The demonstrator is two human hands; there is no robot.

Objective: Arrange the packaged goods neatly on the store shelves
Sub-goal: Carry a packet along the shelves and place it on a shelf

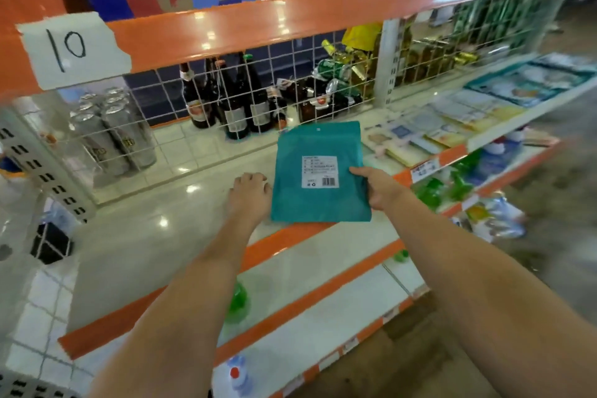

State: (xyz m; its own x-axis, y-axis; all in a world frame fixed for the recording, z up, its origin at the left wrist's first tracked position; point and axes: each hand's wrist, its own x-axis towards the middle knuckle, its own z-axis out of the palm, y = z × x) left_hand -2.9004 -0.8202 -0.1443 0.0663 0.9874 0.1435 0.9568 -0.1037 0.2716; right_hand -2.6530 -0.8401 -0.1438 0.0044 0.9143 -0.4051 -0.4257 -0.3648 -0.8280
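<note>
A flat teal package (318, 174) with a white printed label and barcode lies at the centre of the frame, over the front edge of a glossy white shelf (155, 213) trimmed in orange. The right hand (379, 186) pinches the package's right edge, thumb on top beside the label and the other fingers hidden underneath. The left hand (250, 192) sits against the package's left edge with fingers loosely curled; whether it actually grips the package cannot be told. Behind the package, a white wire grid (258, 87) backs the shelf, with dark bottles (232, 100) and shrink-wrapped cans (109, 126) beyond it. To the right, flat packets (452, 119) lie in rows on the neighbouring shelf. At the upper left, a paper tag (72, 48) reads "10".
</note>
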